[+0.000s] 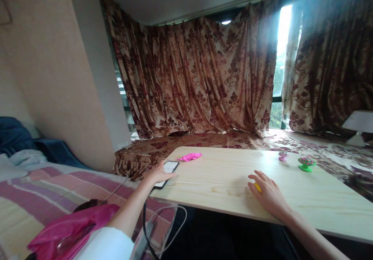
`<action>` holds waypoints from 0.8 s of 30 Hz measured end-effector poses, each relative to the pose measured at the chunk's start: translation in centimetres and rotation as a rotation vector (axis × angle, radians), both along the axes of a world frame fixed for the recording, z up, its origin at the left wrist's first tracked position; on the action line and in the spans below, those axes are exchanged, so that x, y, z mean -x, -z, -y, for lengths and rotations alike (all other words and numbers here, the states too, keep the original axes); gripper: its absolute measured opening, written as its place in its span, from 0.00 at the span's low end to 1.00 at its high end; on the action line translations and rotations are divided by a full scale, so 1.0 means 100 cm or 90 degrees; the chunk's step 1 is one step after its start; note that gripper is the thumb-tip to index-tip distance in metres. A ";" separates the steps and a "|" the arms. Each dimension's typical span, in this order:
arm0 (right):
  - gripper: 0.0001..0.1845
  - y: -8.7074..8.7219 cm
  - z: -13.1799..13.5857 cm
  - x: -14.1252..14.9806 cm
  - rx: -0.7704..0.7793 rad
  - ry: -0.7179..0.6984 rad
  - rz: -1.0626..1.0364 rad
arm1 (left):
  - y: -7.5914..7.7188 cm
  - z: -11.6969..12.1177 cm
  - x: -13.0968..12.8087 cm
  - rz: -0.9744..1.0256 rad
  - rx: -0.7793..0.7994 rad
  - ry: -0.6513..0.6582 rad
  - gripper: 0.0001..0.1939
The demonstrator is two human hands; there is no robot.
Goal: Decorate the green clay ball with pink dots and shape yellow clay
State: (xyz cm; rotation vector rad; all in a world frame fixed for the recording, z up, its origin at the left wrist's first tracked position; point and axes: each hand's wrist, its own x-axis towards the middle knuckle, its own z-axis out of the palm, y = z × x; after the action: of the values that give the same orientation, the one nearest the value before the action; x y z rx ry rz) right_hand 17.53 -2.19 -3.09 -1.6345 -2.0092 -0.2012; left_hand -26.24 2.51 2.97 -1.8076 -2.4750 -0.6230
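Pale wooden tabletop [215,178] seemingly braces a black-edged phone [172,167] under the splayed left hand [157,173], a yellow object [257,187] inside the curled right hand [268,195].

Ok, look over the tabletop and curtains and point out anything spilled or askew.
The large curtain looks askew: its top edge dips, leaving a dark gap above it. I see nothing spilled on the table; the phone lies by its left edge, under the left hand.

Place: home, likely bedroom | striped bed cover [62,186] | floral curtains [204,81] | white-shaded lamp [359,122] by window [278,75]
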 end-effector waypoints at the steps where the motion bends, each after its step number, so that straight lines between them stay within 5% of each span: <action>1: 0.20 0.000 0.000 0.000 0.000 -0.001 -0.003 | 0.001 0.000 0.000 0.002 0.014 0.014 0.49; 13: 0.23 0.006 -0.004 -0.003 0.006 0.004 -0.021 | 0.004 0.016 0.002 -0.019 0.007 -0.006 0.45; 24: 0.25 0.020 -0.013 -0.009 -0.012 -0.003 -0.044 | -0.029 0.136 -0.068 -0.112 -0.389 0.008 0.46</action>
State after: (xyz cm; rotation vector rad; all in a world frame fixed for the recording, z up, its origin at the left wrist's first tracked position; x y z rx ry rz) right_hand 18.41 -0.84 -5.11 -1.6021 -1.9533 -0.1593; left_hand -19.44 -11.11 5.86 -1.5521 -1.8746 -1.0274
